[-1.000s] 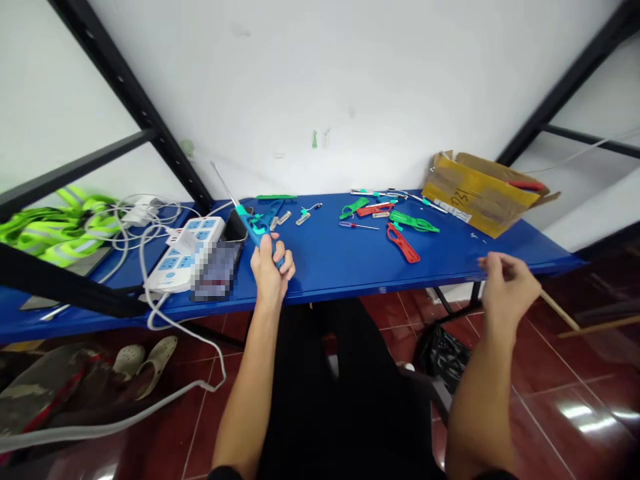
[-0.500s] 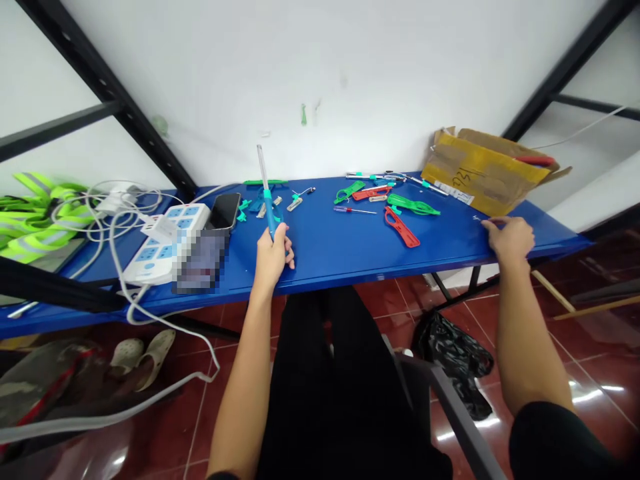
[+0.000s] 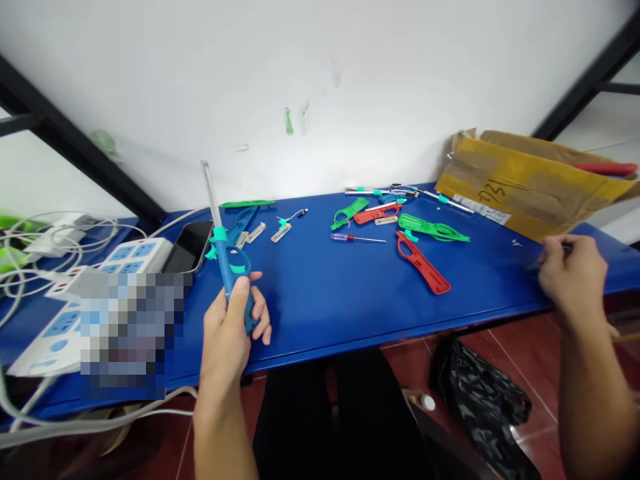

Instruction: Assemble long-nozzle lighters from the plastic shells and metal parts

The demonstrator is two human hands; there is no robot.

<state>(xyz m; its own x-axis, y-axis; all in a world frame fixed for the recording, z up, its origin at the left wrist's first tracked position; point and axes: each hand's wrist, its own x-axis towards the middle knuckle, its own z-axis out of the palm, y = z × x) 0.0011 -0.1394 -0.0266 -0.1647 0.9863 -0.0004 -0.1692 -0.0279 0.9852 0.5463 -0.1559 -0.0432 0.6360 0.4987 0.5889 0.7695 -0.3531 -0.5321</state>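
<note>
Head view. My left hand, lower left of centre, is wrapped around the grip of a blue stick lighter. The thumb lies along the handle, and the metal nozzle points up and slightly left, ending in front of the white wall. The lighter is held above the near edge of the blue table.

My right hand is at the right edge of the frame, over the table's right end. Its fingers are curled inward, and I cannot tell whether they pinch anything.

A cardboard box lies just behind that hand. Mid-table there is a red handle shell, with a green handle shell just behind it and a small screwdriver to their left. At centre left a black phone lies beside a white power strip.
</note>
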